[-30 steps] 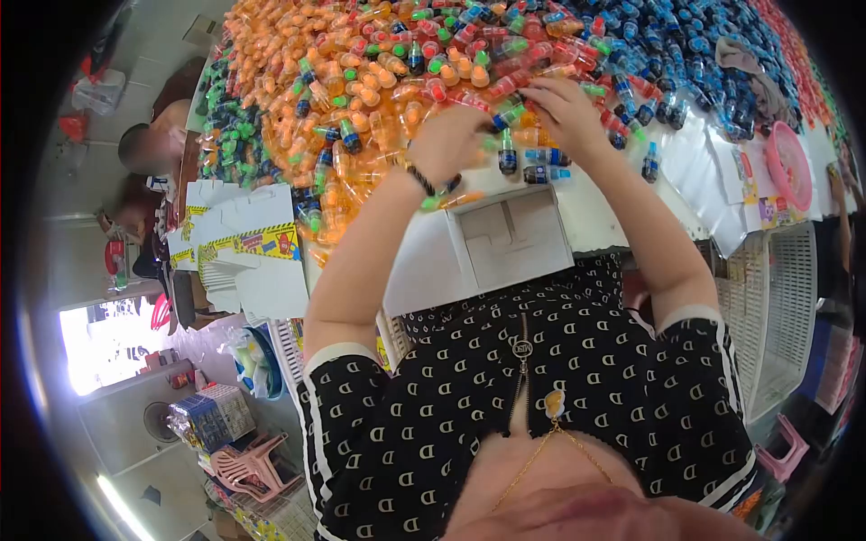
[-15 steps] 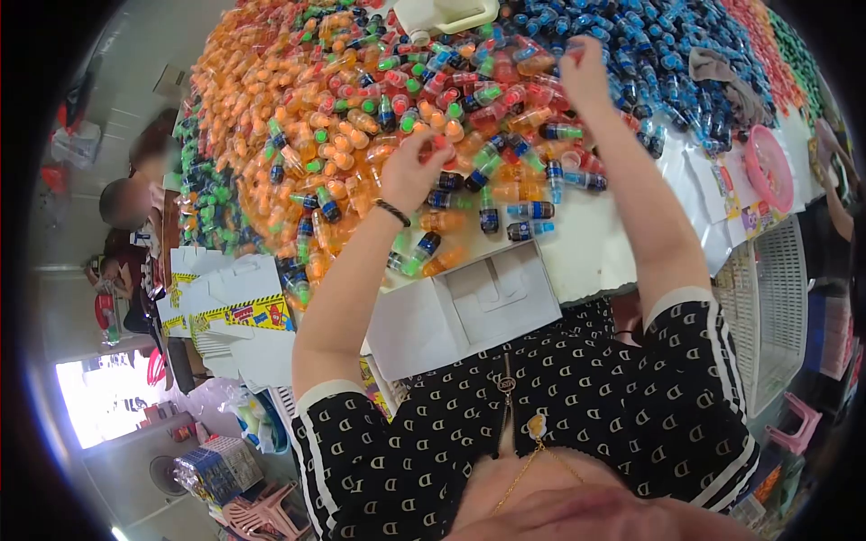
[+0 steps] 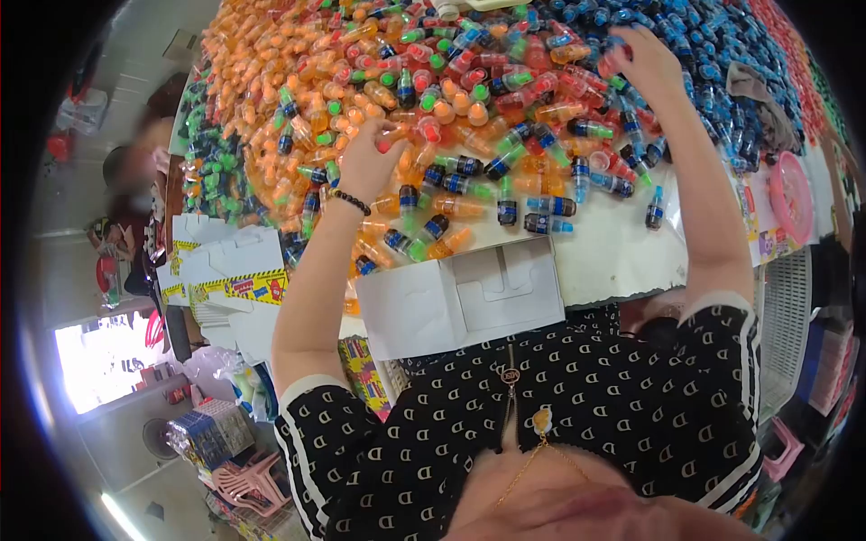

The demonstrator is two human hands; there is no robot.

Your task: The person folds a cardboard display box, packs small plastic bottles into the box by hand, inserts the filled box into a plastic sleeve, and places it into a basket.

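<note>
My left hand [image 3: 368, 162], wearing a dark beaded bracelet, is over the orange bottles [image 3: 271, 86] with thumb and fingers curled. A bit of red shows at its fingertips, too small to name. Further right, at the border of the blue bottles [image 3: 740, 54], my right hand [image 3: 654, 68] is bent around a small red bottle [image 3: 616, 61], partly hidden by the fingers. Between the hands lie mixed small bottles: red, orange, and dark ones with blue labels [image 3: 507, 212]. An open white carton [image 3: 406, 311] rests at the table edge before my body.
Flattened printed cartons [image 3: 239, 293] are stacked at the left. A pink basin [image 3: 791, 198] and a grey cloth [image 3: 762, 99] lie at the right, above a white plastic crate [image 3: 787, 311]. Another person [image 3: 135, 176] sits at the far left.
My left hand has moved left across the pile. My right hand has shifted right with the red bottle. A dark bottle now lies apart on the white surface at right. The view has shifted slightly.
</note>
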